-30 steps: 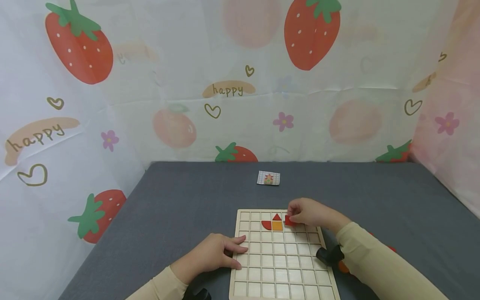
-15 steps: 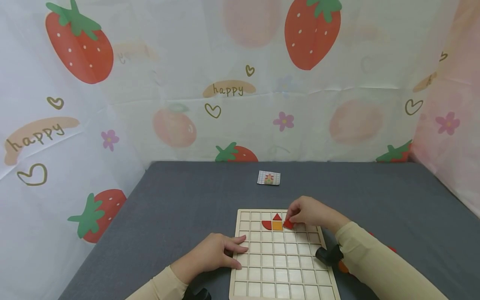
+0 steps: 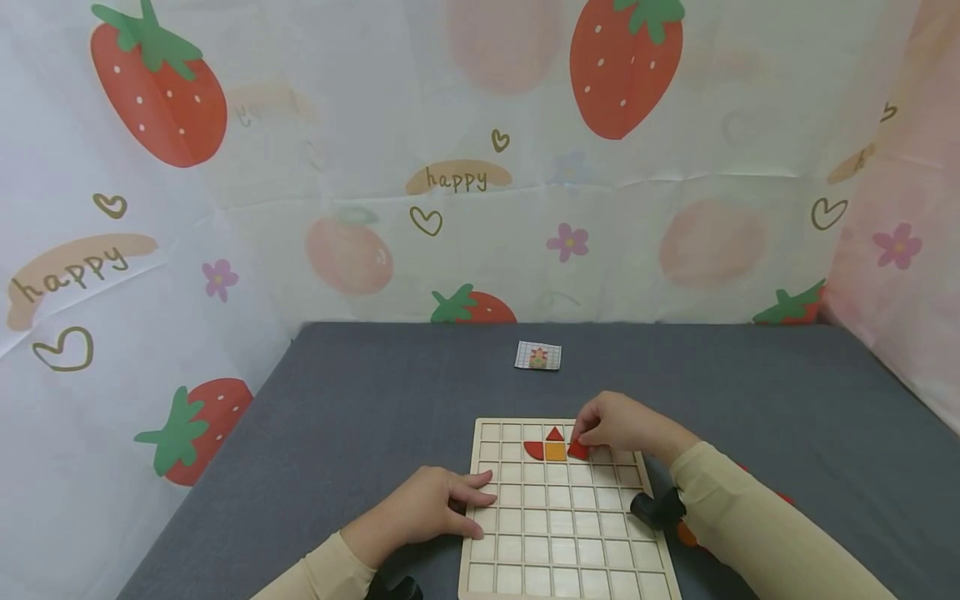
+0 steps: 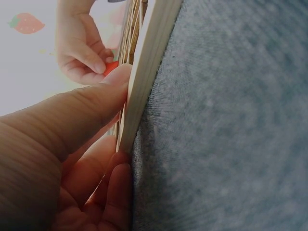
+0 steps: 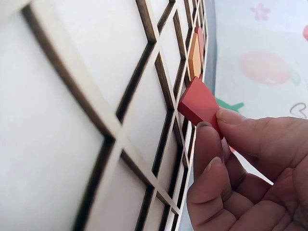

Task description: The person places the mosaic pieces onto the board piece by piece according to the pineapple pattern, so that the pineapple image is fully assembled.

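My right hand (image 3: 613, 421) pinches a small red block (image 5: 198, 102) between thumb and fingers. The block is tilted over the gridded wooden board (image 3: 536, 525), just right of a yellow-orange square (image 3: 555, 452). Left of that square lies a red quarter-circle (image 3: 534, 450), and a red triangle (image 3: 554, 434) sits behind it. My left hand (image 3: 427, 504) rests at the board's left edge, fingers extended over the rim. In the left wrist view, the thumb (image 4: 113, 82) touches the top of the rim and other fingers lie against its side.
A small card (image 3: 537, 356) with a printed coloured figure on a grid lies behind the board on the grey cloth (image 3: 375, 400). Right of the board, an orange piece (image 3: 686, 534) and a red piece (image 3: 786, 498) show partly from behind the right forearm.
My right hand has turned the red block and brought it slightly nearer and closer to the yellow-orange square. The left hand and the board stay where they were.
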Motion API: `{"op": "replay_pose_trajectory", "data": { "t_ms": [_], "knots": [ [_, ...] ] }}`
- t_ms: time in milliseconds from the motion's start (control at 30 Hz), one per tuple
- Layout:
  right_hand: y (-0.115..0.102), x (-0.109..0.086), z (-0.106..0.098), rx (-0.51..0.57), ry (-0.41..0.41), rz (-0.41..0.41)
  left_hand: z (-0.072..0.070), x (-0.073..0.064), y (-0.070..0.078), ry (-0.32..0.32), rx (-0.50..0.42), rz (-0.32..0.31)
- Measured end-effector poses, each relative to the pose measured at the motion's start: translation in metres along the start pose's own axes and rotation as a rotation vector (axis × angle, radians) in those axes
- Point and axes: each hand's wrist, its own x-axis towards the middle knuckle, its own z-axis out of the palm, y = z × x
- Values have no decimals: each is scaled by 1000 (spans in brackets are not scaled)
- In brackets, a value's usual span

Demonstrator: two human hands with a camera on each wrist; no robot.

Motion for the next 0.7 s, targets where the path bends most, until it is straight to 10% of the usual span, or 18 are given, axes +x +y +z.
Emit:
{"op": "replay_pose_trajectory", "data": {
  "t_ms": [700],
  "knots": [
    [3, 4, 3, -19, -28, -13, 0, 0, 1, 7, 3, -2]
  ]
}}
